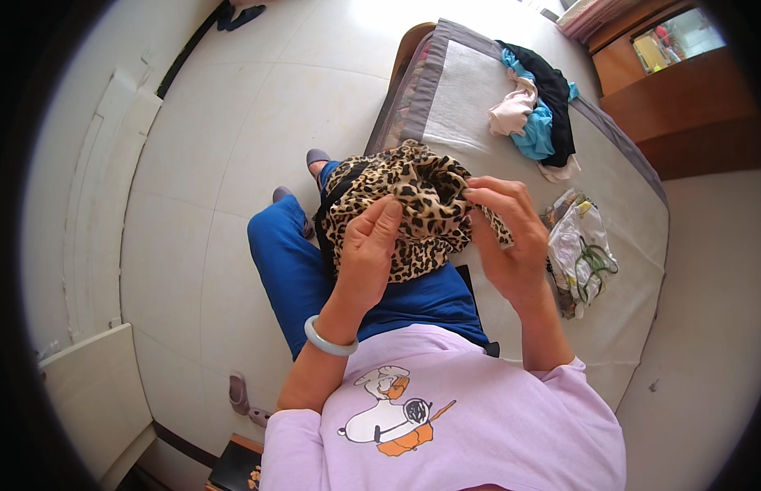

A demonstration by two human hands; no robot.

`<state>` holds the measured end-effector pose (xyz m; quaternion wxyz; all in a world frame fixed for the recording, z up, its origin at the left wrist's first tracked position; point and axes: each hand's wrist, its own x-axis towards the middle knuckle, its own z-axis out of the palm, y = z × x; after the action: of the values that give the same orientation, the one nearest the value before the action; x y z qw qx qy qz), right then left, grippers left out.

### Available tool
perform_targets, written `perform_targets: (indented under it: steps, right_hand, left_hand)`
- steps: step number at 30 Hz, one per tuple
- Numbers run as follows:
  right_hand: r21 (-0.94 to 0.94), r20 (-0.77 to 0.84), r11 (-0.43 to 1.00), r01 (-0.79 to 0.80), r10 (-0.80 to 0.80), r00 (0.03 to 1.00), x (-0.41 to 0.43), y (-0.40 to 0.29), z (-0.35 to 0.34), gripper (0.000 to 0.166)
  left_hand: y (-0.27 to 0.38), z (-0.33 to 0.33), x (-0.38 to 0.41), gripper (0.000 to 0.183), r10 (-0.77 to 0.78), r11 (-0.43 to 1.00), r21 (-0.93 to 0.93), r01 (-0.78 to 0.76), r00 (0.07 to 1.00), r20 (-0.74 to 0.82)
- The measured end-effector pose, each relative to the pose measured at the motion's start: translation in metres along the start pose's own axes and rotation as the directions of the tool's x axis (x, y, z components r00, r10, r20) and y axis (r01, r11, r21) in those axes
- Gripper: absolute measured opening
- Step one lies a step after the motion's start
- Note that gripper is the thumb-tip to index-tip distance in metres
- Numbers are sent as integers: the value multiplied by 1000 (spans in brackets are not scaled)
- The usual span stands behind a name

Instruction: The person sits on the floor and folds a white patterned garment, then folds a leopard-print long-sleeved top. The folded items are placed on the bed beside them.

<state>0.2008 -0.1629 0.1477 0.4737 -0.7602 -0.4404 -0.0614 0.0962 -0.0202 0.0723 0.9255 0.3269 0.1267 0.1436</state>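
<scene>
A leopard-print garment [417,258] with black trim lies bunched over my lap, across blue trousers [273,245]. My left hand [371,245], with a pale bangle [331,339] on its wrist, pinches the cloth between thumb and fingertips. On the other side of a gathered opening in the fabric, my right hand [509,233] grips the edge between thumb and index finger. The cloth between both hands is raised and folded, its dark inside showing. Part of the garment hangs down behind my right hand.
I sit at the edge of a bed [460,86]. Black, blue and pale pink clothes [537,123] lie heaped on it. Nearer my right arm is a folded white patterned garment [583,245] with green cord. Slippers [238,393] rest on the tiled floor [171,264]. A wooden cabinet [681,116] stands beyond.
</scene>
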Motion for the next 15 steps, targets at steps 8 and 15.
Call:
perform_targets:
  steps: [8,15]
  right_hand:
    - [-188,255,933,306,-255,933,-4,-3,13,13]
    - [-11,198,986,-165,164,966,-5,4,17,18]
  left_hand:
    - [4,10,-2,26,14,968,-249,-20,999,-30]
    - [2,13,-2,27,-10,956,-292,21,999,37]
